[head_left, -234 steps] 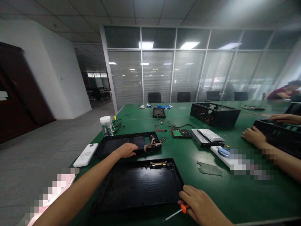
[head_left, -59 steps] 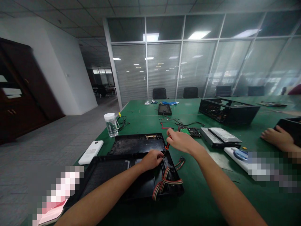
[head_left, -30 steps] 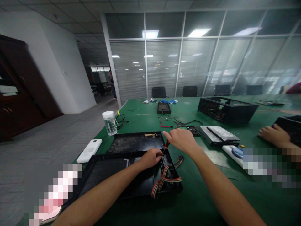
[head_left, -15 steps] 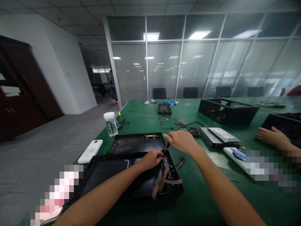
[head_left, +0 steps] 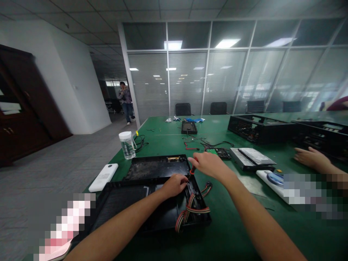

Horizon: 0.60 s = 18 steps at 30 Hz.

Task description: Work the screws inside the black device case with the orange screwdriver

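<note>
My right hand (head_left: 211,165) is closed round the handle of a red and black screwdriver (head_left: 193,169), held upright with its tip down at the right part of an open black case (head_left: 163,214). Beside the tip, my left hand (head_left: 175,185) has its fingers pinched together over the case; whatever lies between them is hidden. A striped ribbon of wires (head_left: 190,209) loops over the case's right side, and its plug end lies on the table. Behind it lies a flat black panel (head_left: 154,168) with a brass-coloured connector at its far edge.
On the green table (head_left: 225,224) are a clear bottle (head_left: 127,146), a white power bank (head_left: 103,177), a drive unit (head_left: 252,158), a circuit board (head_left: 221,153) and loose cables. Further right, a co-worker's hand (head_left: 312,159) is near black computer cases (head_left: 261,128).
The view has shifted slightly. A person in the far passage has come more fully into sight. The co-worker's hand has moved a little left. My hands keep the same hold.
</note>
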### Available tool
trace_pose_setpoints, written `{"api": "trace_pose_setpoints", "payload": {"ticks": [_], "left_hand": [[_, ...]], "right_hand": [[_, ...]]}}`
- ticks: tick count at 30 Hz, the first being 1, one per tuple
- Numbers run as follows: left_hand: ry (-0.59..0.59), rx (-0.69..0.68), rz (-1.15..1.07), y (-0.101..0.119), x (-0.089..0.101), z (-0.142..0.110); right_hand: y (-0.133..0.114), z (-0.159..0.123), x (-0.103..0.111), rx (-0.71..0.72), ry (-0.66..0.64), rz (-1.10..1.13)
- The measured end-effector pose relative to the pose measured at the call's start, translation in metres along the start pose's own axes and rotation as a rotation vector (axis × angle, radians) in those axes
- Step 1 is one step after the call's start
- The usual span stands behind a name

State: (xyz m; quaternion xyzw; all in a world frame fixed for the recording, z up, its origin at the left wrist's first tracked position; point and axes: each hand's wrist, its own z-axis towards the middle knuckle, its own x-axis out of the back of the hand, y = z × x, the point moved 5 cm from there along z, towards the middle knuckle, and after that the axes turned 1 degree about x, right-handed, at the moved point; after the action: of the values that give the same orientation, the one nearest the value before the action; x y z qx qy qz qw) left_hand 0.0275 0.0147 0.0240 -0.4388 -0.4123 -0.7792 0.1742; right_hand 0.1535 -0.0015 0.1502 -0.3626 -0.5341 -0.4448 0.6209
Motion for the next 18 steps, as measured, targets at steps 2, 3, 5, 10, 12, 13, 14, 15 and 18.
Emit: {"api": "trace_pose_setpoints", "payload": {"ticks": [2, 3, 5, 10, 12, 13, 14, 15, 18], "left_hand": [[-0.003, -0.003, 0.004, 0.001, 0.001, 0.000], [-0.004, -0.003, 0.006, 0.001, 0.001, 0.000], [-0.008, -0.005, 0.013, 0.002, 0.001, 0.000], [-0.009, -0.024, 0.026, 0.001, -0.001, -0.002], [-0.001, -0.052, 0.032, 0.001, -0.003, -0.003], [0.001, -0.069, 0.036, 0.001, -0.004, -0.004], [0.001, -0.086, 0.041, 0.001, -0.005, -0.004], [-0.001, -0.102, 0.046, 0.001, -0.005, -0.005], [-0.020, -0.129, 0.061, 0.001, -0.007, -0.006]], "right_hand": [[0.000, -0.001, 0.001, -0.007, -0.002, 0.003], [-0.001, -0.002, 0.002, 0.004, -0.008, 0.019], [-0.004, -0.002, 0.001, 0.036, -0.025, 0.038], [0.002, 0.000, 0.000, -0.015, -0.013, -0.021], [0.009, 0.000, 0.000, 0.015, -0.008, 0.061], [0.013, -0.001, -0.001, 0.053, -0.006, 0.132], [0.018, -0.002, -0.004, 0.094, 0.000, 0.215], [0.025, -0.005, -0.008, 0.130, 0.010, 0.305], [0.057, -0.017, -0.040, 0.126, 0.014, 0.620]]}}
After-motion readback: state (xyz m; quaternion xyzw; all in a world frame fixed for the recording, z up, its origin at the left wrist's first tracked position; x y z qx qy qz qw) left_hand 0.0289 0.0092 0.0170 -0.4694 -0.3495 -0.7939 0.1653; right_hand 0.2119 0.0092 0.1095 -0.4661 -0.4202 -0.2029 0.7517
